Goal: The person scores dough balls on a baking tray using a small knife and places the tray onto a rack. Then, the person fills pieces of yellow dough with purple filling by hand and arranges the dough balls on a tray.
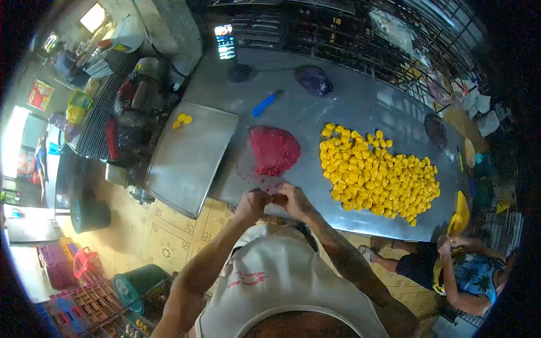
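My left hand (253, 203) and my right hand (292, 200) meet at the near edge of the metal table (304, 146), in front of my body. Fingers on both are curled together in a pinch, and what lies between them is too small and hidden to make out. Just beyond them sits a red-pink lump of dough (275, 149) with crumbs scattered at its near side. A spread pile of small yellow dough pieces (377, 174) lies to the right. Farther back is a blue-handled tool (265, 105), perhaps a knife or scraper.
A metal tray (189, 152) with a few yellow pieces (182, 120) overlaps the table's left side. Dark purple lumps (314, 80) lie toward the back. A lit phone screen (224, 42) stands behind. At right, a co-worker (470, 270) handles a yellow strip of dough (461, 214).
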A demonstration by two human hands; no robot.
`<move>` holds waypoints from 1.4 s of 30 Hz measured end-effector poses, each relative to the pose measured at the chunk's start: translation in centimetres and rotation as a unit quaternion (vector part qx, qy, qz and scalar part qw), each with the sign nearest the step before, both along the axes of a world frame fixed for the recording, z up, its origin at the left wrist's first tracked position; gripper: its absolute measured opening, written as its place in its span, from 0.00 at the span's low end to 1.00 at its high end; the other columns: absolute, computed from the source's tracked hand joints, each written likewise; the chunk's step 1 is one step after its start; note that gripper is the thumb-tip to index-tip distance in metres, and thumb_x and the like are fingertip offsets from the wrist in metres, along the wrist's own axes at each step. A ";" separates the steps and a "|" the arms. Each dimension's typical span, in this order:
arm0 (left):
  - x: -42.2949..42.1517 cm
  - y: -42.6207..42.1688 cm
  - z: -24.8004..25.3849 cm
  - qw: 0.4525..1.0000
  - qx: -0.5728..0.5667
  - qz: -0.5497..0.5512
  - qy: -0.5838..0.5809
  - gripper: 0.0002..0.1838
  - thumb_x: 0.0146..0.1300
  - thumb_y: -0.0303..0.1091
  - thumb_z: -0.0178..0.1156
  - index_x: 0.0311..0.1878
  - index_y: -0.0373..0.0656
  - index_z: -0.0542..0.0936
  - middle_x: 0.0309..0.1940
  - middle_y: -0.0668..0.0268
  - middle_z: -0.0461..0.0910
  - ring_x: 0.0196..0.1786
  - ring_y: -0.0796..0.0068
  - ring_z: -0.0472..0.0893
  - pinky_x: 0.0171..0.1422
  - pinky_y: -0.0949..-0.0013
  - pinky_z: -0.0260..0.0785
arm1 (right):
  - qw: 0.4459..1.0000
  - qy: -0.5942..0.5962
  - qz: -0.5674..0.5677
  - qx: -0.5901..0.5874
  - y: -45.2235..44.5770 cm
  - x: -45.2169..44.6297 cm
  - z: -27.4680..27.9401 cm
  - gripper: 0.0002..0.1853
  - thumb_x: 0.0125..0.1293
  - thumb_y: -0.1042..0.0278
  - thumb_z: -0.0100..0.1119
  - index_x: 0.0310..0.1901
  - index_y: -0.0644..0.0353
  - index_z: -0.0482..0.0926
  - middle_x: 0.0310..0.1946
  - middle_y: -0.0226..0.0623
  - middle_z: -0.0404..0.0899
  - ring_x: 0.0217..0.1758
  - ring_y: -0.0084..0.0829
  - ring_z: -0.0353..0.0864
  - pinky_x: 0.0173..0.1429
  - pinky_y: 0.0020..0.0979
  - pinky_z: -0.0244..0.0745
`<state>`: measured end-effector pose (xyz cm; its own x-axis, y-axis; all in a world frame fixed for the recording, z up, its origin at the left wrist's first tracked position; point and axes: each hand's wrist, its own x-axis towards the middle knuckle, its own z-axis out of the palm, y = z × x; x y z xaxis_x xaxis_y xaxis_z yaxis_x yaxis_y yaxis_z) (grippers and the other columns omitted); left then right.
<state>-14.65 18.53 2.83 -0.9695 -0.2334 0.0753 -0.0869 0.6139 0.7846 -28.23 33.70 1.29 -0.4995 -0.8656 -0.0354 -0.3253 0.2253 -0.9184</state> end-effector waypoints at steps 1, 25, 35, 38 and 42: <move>-0.6 -0.3 0.8 0.998 -0.052 -0.023 -0.036 0.13 0.58 0.22 0.61 0.47 0.38 0.81 0.31 0.49 0.83 0.38 0.49 0.84 0.43 0.59 0.77 | 1.000 0.002 0.001 0.002 -0.7 0.2 -0.1 0.10 0.59 0.75 0.67 0.42 0.62 0.82 0.34 0.42 0.79 0.42 0.42 0.81 0.43 0.35 0.76; 1.1 -37.1 -9.7 0.927 0.025 0.371 0.037 0.12 0.68 0.32 0.58 0.48 0.35 0.82 0.45 0.50 0.83 0.48 0.53 0.83 0.51 0.59 0.74 | 0.949 -0.302 -0.085 0.026 -26.5 1.5 0.7 0.24 0.72 0.72 0.55 0.69 0.55 0.67 0.53 0.38 0.76 0.37 0.25 0.84 0.33 0.26 0.83; 0.7 -40.0 -8.9 0.958 -0.234 0.137 0.094 0.25 0.68 0.27 0.47 0.69 0.41 0.68 0.67 0.49 0.70 0.69 0.49 0.69 0.71 0.48 0.61 | 0.933 -0.251 -0.195 0.170 -9.7 0.3 -0.7 0.21 0.71 0.68 0.59 0.62 0.66 0.72 0.40 0.35 0.80 0.33 0.23 0.82 0.29 0.24 0.77; 0.6 -38.9 -8.6 0.932 -0.334 0.119 0.074 0.33 0.63 0.26 0.50 0.74 0.42 0.61 0.70 0.49 0.67 0.73 0.51 0.65 0.74 0.40 0.52 | 0.954 -0.159 -0.208 0.148 -4.9 -2.7 -2.3 0.19 0.69 0.69 0.60 0.60 0.63 0.74 0.42 0.34 0.80 0.37 0.23 0.82 0.35 0.25 0.78; 0.3 -40.8 -12.4 0.968 -0.192 0.157 0.035 0.34 0.61 0.25 0.54 0.73 0.42 0.64 0.70 0.50 0.67 0.74 0.53 0.64 0.76 0.43 0.51 | 0.937 0.198 -0.262 0.120 -1.0 -10.6 -3.2 0.22 0.65 0.75 0.61 0.62 0.60 0.74 0.55 0.46 0.78 0.61 0.45 0.76 0.65 0.40 0.70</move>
<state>-14.38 -22.27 -9.59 -0.8443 -0.4582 0.2779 -0.2715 0.8129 0.5152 -38.88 32.68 -1.95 -0.8687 -0.4889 0.0795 -0.4165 0.6342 -0.6514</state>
